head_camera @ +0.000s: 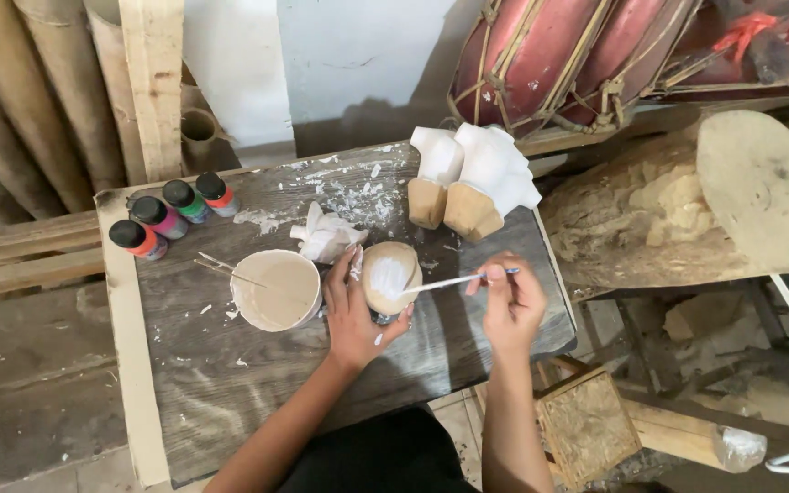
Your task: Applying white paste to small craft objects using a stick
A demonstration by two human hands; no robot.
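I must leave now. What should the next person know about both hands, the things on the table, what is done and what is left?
Left hand: grips the small wooden piece over the table.
Right hand: holds the thin brush, tip on the piece.
White paint cup stands left of the piece; four paint bottles at the far left.
Done: two carved pieces white on top; a white patch on this one.
Left: its bare wood.

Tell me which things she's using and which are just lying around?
In use: wooden piece in left hand; brush in right hand; cup of white paint.

Lying about: paint bottles, rag, painted carvings, log, bamboo.
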